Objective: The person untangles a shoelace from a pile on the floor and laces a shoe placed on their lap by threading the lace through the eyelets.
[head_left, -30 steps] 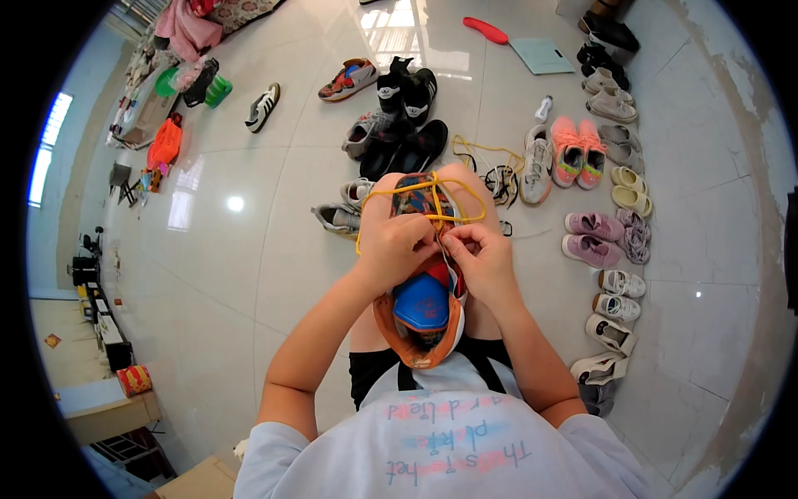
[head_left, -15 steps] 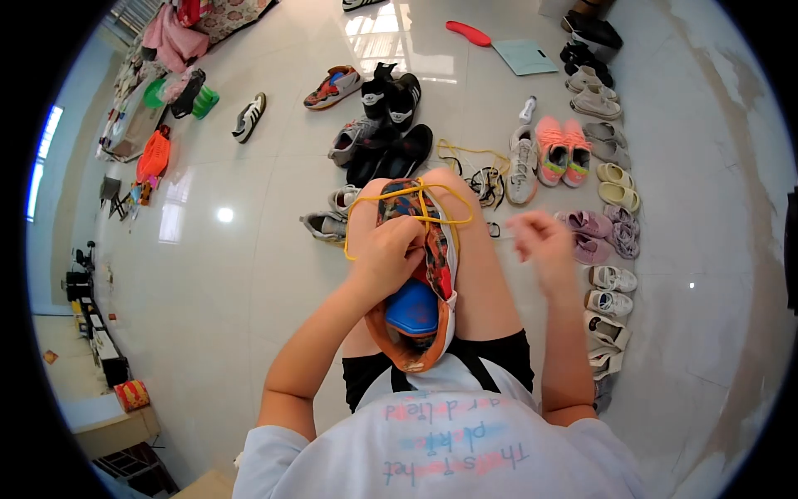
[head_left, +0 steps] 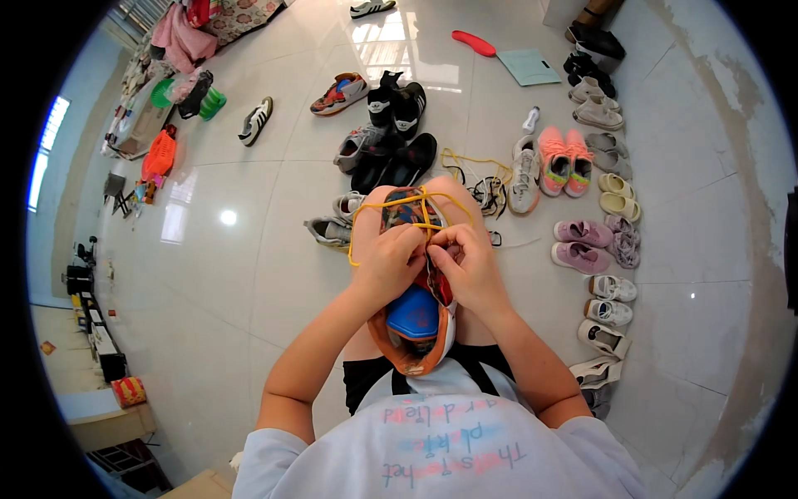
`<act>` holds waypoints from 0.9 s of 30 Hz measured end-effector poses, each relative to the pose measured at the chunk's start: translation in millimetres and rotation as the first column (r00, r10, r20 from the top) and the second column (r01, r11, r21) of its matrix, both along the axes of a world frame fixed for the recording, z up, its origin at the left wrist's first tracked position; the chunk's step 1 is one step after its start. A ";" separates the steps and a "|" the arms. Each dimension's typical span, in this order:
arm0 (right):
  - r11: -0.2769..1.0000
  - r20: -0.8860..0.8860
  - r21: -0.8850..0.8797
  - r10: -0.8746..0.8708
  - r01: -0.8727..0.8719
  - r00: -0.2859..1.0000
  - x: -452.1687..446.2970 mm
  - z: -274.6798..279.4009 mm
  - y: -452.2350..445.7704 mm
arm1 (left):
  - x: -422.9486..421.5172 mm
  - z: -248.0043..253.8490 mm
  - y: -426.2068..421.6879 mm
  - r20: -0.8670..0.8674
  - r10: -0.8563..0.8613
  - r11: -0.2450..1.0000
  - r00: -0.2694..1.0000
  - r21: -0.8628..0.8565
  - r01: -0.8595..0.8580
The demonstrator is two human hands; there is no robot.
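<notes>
A colourful sneaker [head_left: 422, 364] with an orange collar rests on my bare thighs, its heel towards me. Something blue [head_left: 413, 312] fills its opening. A yellow shoelace [head_left: 425, 205] is threaded near the toe and hangs in loose loops on both sides. My left hand [head_left: 391, 264] is closed in a pinch over the lacing area, at the lace. Right beside it, my right hand [head_left: 467, 264] pinches at the same spot, thumb and forefinger together. Both hands cover the middle eyelets, and the lace ends between the fingers are mostly hidden.
Several shoes, among them black sneakers [head_left: 407, 112], stand ahead on the tiled floor. Loose laces [head_left: 486, 195] lie by a white sneaker [head_left: 524, 176]. To the right runs a row of shoes, with pink ones [head_left: 582, 258]. A red insole [head_left: 474, 43] lies farther off.
My right hand has come in from the right, off to the side of the shoe, to meet my left hand at the lacing. The left hand stays at the lace.
</notes>
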State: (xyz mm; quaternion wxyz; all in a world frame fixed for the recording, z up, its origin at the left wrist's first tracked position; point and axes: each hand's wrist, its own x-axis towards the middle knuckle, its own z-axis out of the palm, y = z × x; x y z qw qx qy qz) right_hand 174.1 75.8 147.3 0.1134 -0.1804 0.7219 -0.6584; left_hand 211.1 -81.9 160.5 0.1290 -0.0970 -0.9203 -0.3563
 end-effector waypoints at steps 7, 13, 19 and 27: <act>0.995 -0.100 0.089 0.048 -0.040 0.994 -1.5 -0.4 -0.4 | -0.4 -0.1 0.8 -0.002 -0.002 1.000 1.000 0.007 0.002; 0.865 0.332 -0.333 -0.266 0.376 0.905 -16.1 -7.1 50.5 | 2.8 1.9 1.9 -0.012 -0.036 0.998 0.999 0.041 0.036; 0.119 0.517 -0.570 -0.717 0.813 0.468 -84.7 -7.0 197.7 | 3.8 -6.8 -5.1 -0.018 0.000 0.998 1.000 0.055 0.001; 0.954 0.078 -0.008 -0.298 0.300 0.951 -17.4 -5.9 67.9 | -2.1 1.3 -3.5 -0.135 -0.082 0.996 0.988 -0.029 0.079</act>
